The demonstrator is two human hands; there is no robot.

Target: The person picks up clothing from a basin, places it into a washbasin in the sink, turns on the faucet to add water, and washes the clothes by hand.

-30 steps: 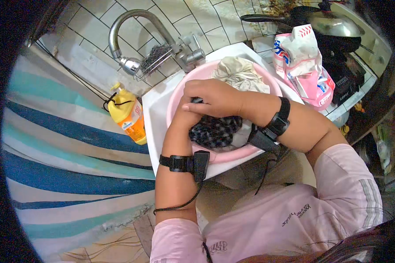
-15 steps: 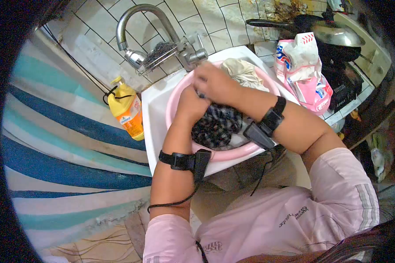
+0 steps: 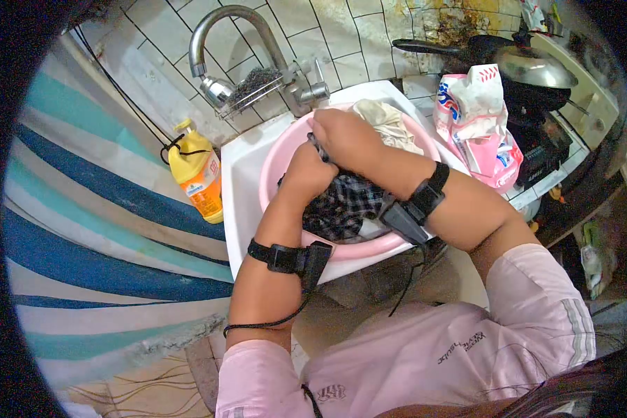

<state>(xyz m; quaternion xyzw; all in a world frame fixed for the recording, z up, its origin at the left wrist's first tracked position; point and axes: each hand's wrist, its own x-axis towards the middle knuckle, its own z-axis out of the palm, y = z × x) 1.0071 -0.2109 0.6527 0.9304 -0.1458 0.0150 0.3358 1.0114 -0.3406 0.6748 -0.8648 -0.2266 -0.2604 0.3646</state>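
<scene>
A dark plaid garment point(image 3: 348, 198) lies bunched in a pink basin point(image 3: 390, 244), which sits in the white sink point(image 3: 240, 181). Both my hands are over the basin's left half, close together. My left hand point(image 3: 310, 167) is closed around part of the plaid cloth. Just above it, my right hand point(image 3: 345, 136) is closed too, with a strip of the same cloth showing between the two fists. My right fingertips are mostly hidden. Behind my right forearm, a cream-coloured cloth point(image 3: 390, 125) rests against the basin's far side.
A curved metal faucet point(image 3: 240, 14) and a wire rack point(image 3: 254, 90) rise behind the sink. On the left stands a yellow-and-orange bottle point(image 3: 198, 174). To the right are a pink-and-white detergent bag point(image 3: 474, 125), a black-handled pan point(image 3: 432, 47) and a stove point(image 3: 557, 143).
The fists have moved slightly apart, and a strip of plaid cloth now shows between them. My right hand is a little lower and less blurred. The view has shifted slightly.
</scene>
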